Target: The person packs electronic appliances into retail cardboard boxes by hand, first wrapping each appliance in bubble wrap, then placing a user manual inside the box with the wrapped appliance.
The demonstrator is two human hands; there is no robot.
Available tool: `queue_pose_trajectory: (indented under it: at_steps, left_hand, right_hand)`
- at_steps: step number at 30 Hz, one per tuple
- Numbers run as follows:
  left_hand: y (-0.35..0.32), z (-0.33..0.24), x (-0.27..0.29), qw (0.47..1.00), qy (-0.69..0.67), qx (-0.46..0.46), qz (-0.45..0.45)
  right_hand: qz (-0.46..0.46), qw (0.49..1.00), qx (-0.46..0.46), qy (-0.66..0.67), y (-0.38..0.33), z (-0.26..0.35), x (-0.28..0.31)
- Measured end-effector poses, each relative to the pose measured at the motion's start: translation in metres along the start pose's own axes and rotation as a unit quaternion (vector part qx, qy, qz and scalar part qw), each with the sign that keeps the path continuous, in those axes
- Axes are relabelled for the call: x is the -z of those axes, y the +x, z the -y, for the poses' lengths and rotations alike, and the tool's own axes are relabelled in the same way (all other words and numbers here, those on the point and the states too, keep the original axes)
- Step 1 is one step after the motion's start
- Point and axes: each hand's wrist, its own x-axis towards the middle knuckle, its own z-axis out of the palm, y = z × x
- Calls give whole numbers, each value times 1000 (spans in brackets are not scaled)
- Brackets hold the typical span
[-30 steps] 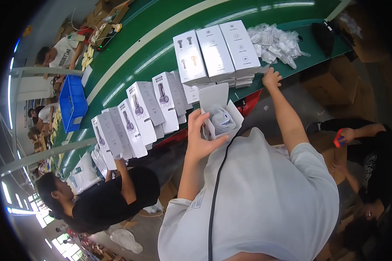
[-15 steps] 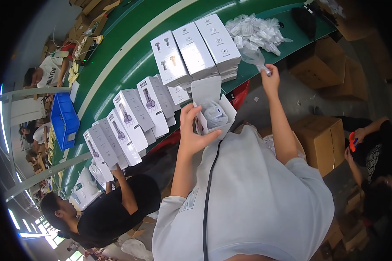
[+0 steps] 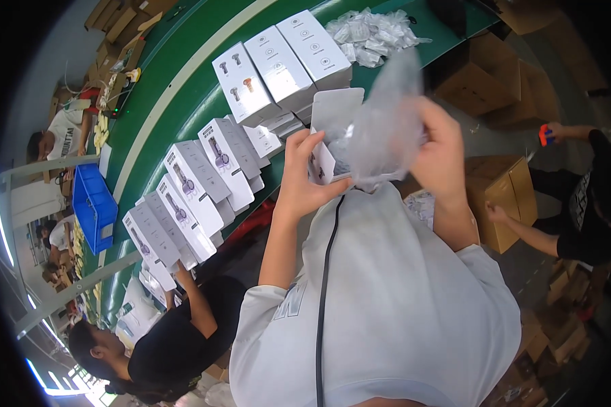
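My left hand (image 3: 297,178) grips an open white box (image 3: 337,108) close to my front, thumb at the near side and fingers at the left side. Its lid flap stands upright toward the table. Over the box's mouth, a clear plastic bag (image 3: 389,125) stretches up and down, smeared by motion. My right hand (image 3: 442,152) holds this bag at its right side, fingers curled. The bag hides most of the box's inside; what the bag contains cannot be made out.
Closed white boxes (image 3: 278,64) are stacked on the green table (image 3: 183,74). A heap of small clear packets (image 3: 370,37) lies beyond. More printed boxes (image 3: 183,180) stand in a row at left, near a co-worker in black (image 3: 183,325). Cardboard cartons (image 3: 499,197) and another person are at right.
My right hand has brought the bag from the table edge, near the packet heap, back over the box. My left hand still holds the box. The co-worker at right has moved.
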Motion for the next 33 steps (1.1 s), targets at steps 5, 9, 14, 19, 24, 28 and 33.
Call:
queue_pose_trajectory:
  at_steps: [5, 9, 14, 19, 24, 28, 33]
  left_hand:
    - [11, -23, 3, 999, -36, 10, 24]
    - [16, -27, 30, 991, -12, 21, 129]
    - [27, -52, 49, 982, 27, -70, 172]
    - [33, -61, 52, 982, 44, -82, 166]
    - [37, -71, 55, 983, -6, 29, 180]
    - [45, -54, 54, 974, -14, -155, 167]
    - [42, -55, 43, 981, -74, -62, 169]
  right_hand:
    - [111, 990, 20, -80, -5, 2, -20]
    - [137, 982, 53, -116, -5, -4, -12]
    - [186, 976, 49, -98, -6, 2, -3]
    - [157, 982, 86, -56, -7, 3, -15]
    - [67, 991, 100, -66, -12, -3, -30]
    - [-83, 994, 65, -33, -12, -1, -29]
    - [-28, 992, 46, -116, -23, 15, -35]
